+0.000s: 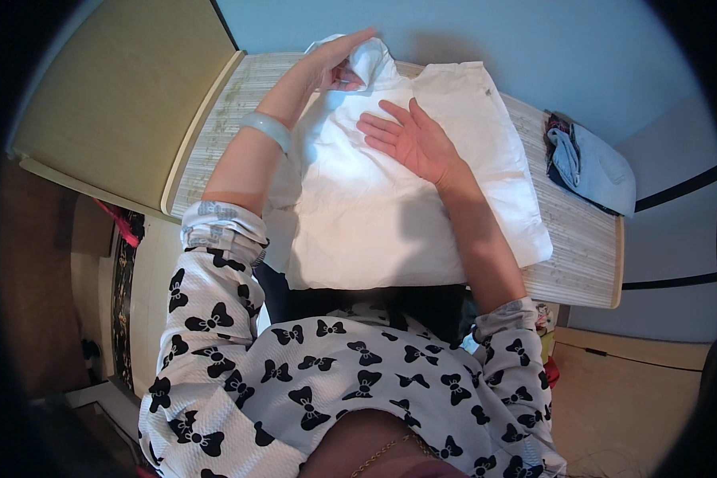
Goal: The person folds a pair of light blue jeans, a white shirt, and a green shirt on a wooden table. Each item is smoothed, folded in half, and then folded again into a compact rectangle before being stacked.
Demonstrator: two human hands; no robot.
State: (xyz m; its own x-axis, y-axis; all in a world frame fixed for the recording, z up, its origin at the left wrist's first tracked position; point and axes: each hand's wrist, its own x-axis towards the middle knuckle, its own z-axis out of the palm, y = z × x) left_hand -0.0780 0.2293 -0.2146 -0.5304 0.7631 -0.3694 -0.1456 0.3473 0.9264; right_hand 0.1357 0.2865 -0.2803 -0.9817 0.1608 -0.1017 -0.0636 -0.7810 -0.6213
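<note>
A white cloth garment (370, 239) lies spread on a striped tabletop, with creases across it. Its far edge has a notch between two raised parts, and its near edge reaches the table's front. At the far left corner, my left hand (337, 63) has a lifted, bent-over piece of the cloth between thumb and fingers; part of that grip is hidden by the fabric. My right hand (409, 140) is palm up over the middle of the garment, fingers apart, holding nothing. A pale bangle (267, 128) circles my left wrist.
Folded denim clothes (591, 161) are stacked at the right end of the table (579, 257). A blue wall (514, 36) rises behind it. A beige panel (119, 101) stands along the left side. A dark cable (633, 360) runs at lower right.
</note>
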